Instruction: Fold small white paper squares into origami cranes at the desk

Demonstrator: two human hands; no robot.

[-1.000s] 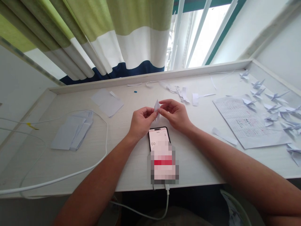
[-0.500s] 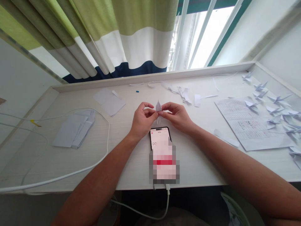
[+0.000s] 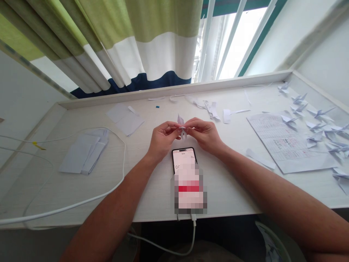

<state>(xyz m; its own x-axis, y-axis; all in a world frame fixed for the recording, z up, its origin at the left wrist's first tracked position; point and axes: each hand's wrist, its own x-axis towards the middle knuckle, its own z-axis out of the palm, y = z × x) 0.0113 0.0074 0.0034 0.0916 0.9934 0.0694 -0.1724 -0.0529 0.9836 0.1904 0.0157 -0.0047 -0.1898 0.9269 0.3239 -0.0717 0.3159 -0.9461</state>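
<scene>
A small folded white paper is pinched between both hands above the desk, one pointed end up and a split end hanging below the fingers. My left hand grips its left side with thumb and forefinger. From the right, my right hand pinches it the same way, fingertips nearly meeting the left ones. The fingers hide the paper's middle. Just below the hands lies a phone with a lit screen, partly blurred out. Several folded paper cranes sit at the right.
A stack of white paper lies at the left beside a looping white cable. More sheets and paper scraps are farther back. A written sheet lies at the right. A charging cable hangs over the front edge.
The paper's lower split end now shows more below my fingers, and its upper point looks narrower. My left fingers have closed in towards the paper. The view has shifted slightly.
</scene>
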